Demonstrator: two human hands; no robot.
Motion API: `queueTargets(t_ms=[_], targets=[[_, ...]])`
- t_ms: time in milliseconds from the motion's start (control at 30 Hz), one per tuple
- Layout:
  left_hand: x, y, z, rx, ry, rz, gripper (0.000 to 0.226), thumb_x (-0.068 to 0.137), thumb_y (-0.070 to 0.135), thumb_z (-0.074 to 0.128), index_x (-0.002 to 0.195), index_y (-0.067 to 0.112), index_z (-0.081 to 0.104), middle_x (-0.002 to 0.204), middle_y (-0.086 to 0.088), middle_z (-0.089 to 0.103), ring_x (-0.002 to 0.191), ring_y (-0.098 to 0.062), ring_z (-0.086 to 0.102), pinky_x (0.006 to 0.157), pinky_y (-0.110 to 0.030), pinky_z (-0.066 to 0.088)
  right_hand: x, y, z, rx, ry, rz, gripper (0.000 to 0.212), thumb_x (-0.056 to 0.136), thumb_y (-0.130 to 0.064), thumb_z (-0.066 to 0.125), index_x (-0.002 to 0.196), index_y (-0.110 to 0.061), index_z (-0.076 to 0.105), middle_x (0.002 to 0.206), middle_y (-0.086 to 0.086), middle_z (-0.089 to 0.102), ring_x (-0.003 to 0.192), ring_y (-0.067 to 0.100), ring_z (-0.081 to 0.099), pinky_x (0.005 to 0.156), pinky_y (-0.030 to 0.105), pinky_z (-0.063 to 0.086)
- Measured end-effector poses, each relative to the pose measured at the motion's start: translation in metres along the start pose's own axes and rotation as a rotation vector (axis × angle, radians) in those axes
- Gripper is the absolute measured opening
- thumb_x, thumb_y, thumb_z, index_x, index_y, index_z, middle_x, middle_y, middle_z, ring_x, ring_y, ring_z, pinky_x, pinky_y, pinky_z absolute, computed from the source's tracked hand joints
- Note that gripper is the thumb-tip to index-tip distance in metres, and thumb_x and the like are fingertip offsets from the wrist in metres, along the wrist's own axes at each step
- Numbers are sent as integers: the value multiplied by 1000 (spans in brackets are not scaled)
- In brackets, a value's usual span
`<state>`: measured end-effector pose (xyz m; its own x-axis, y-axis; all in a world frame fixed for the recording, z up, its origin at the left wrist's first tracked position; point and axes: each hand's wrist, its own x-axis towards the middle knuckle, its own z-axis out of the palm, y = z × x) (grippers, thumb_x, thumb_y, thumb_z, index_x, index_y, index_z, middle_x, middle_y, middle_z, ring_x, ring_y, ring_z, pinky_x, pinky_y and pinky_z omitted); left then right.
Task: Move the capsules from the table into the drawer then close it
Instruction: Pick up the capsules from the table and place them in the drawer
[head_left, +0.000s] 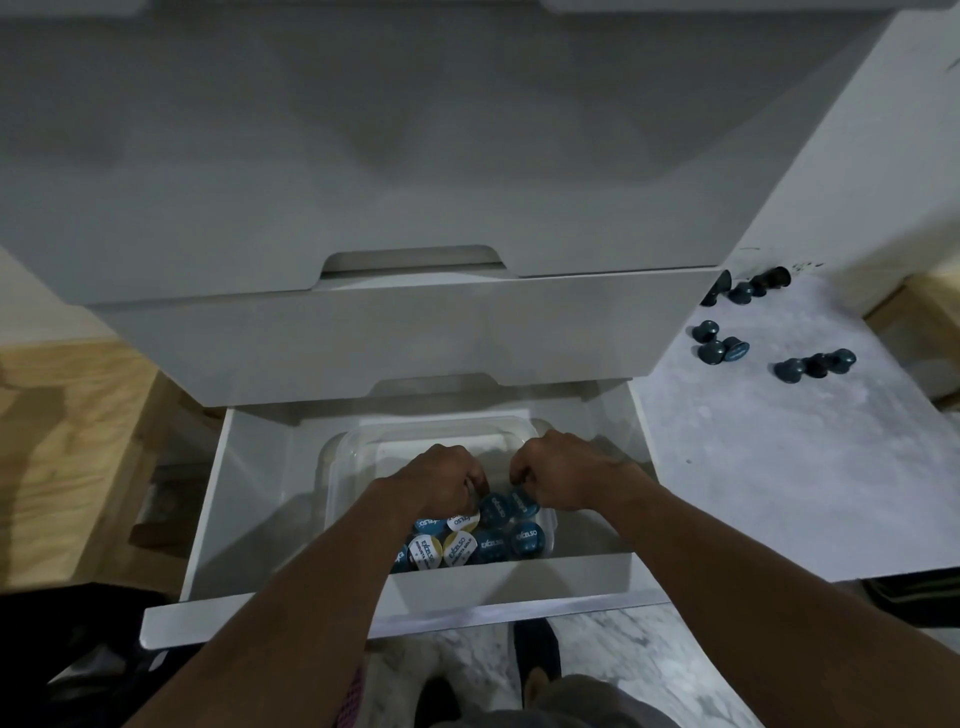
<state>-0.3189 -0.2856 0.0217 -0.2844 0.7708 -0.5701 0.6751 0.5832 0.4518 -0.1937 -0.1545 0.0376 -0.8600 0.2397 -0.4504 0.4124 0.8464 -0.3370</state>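
The bottom drawer (208, 519) of a white cabinet stands pulled out. Inside it sits a clear plastic container (441, 434) with several blue and white-lidded capsules (491, 540) in its near half. Both of my hands reach down into the container. My left hand (439, 480) is curled with fingers pointing down at the capsules. My right hand (558, 475) is curled the same way, touching a blue capsule (522, 501). Whether either hand holds capsules is hidden by the fingers. Several dark blue capsules (722, 345) lie on the marble table (779, 467) to the right.
Two closed white drawers (389, 322) sit above the open one. A wooden surface (52, 441) lies to the left. Marble floor (623, 665) and my dark shoe (537, 654) show below the drawer front.
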Motion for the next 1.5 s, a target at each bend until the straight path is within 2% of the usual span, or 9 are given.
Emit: queueTargets(t_ms=[167,400,533,600,667,767,1033,1200,1500], targets=[[0,-2,0,16,0,4,33,82,8,59,109,24,70,115,-4,65,100,-21,61,84,-27,52,-1,-2,0,-25,-9,5,29,87,-16,60,115,-21,67,118,4,66,105,22,61,79,27,46],[-4,-3,-4,37,84,19,32,83,13,66,114,21,66,111,-5,64,98,-20,61,83,-23,48,-5,-8,1,-52,21,50,35,87,-18,61,122,-22,62,123,9,61,107,25,60,89,34,50],[-12,0,-12,44,230,33,27,85,20,64,112,21,67,111,-6,66,94,-19,63,91,-32,51,-19,-10,-5,-79,175,98,31,91,-27,53,122,-27,60,123,3,62,107,23,59,80,31,41],[-18,7,-13,95,297,65,26,86,26,62,112,22,66,114,-6,65,97,-21,62,90,-34,52,-28,-11,-10,-81,287,133,28,91,-28,49,116,-27,62,121,1,64,103,23,60,86,35,45],[-25,21,-14,155,364,136,28,86,31,60,112,22,66,114,-6,66,100,-23,62,88,-37,52,-40,-11,-15,-66,398,151,23,90,-26,46,102,-22,65,109,5,69,89,25,63,80,35,50],[-35,55,-17,211,459,250,30,87,31,56,114,19,65,115,-6,66,102,-26,62,88,-38,51,-64,-8,-24,-44,558,192,22,91,-23,47,91,-13,66,96,10,69,79,28,61,65,28,42],[-46,166,-19,275,700,443,25,91,26,50,110,13,60,105,-8,59,94,-27,59,77,-34,48,-149,59,-56,-45,829,346,28,91,-27,52,112,-11,63,111,10,63,96,32,60,77,39,52],[-39,243,0,274,799,438,26,91,25,49,113,13,56,114,-7,56,104,-29,55,83,-37,46,-208,128,-55,-21,854,383,30,91,-28,52,116,-15,61,110,8,63,98,29,60,78,37,50],[-4,376,69,241,775,386,27,93,24,48,117,14,55,114,-5,55,98,-28,57,72,-33,42,-304,257,-55,-1,797,441,32,92,-24,52,120,-10,57,115,12,61,100,31,59,83,38,50]])
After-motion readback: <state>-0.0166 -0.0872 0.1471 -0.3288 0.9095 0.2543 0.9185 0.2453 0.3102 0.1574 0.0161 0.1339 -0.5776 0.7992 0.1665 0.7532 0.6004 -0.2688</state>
